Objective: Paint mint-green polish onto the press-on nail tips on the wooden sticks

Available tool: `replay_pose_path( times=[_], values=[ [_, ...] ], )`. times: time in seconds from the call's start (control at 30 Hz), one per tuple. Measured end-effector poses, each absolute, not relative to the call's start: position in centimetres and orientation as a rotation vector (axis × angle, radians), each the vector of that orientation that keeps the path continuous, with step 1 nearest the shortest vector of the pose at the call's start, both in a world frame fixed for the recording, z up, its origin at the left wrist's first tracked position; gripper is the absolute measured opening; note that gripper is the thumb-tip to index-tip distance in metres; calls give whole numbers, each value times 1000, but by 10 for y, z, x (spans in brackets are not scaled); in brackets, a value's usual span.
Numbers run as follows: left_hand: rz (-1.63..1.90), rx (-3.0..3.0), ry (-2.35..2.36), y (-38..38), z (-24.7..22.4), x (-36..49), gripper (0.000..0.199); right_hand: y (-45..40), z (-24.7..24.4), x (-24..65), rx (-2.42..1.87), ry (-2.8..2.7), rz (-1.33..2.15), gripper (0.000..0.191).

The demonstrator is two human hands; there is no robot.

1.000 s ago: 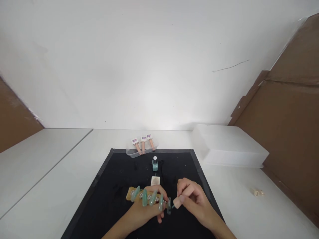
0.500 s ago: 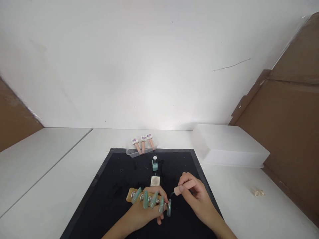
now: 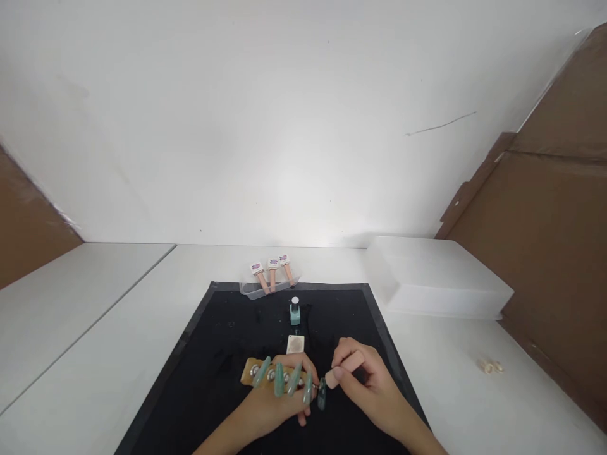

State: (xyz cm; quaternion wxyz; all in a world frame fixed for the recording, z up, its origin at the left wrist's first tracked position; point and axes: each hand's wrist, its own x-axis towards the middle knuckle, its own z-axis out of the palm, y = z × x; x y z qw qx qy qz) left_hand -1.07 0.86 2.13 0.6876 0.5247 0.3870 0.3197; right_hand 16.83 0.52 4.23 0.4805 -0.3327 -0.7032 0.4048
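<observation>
My left hand is wrapped round a yellowish nail display stand, a bar with silvery studs. Several long green false nails stand on it in a row. The end nail, darker green, sticks out at the right. Pinched in my right hand is a nail polish brush with a pale pink cap for a handle. Its tip is right beside the upper part of that end nail; the bristles are too small to make out. Just beyond my left hand is a whitish square object, partly hidden.
A teal nail polish bottle with a silvery cap stands on the black mat. Behind it, a clear tray holds three pink-capped bottles. A white box and small cream rings lie to the right.
My right hand has moved down and left, bringing the brush from a short distance away to the end nail. My left hand and the stand have hardly moved.
</observation>
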Motion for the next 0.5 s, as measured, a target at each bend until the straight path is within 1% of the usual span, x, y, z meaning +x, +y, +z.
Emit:
replay_pose_path(
  times=[0.1, 0.2, 0.33, 0.5],
  values=[
    [708, 1186, 893, 9, 21, -12, 25, 8, 38, 169, -793, -1653, 924, 26],
    [702, 1208, 905, 9, 22, -12, 24, 7, 38, 170, -766, -1621, 931, 27],
    [708, 1255, 928, 8, 23, -12, 23, 3, 43, 170, -715, -1742, 976, 22],
    [694, 1305, 928, 6, 25, -11, 21, 2, 46, 169, -828, -1814, 985, 19]
  ],
)
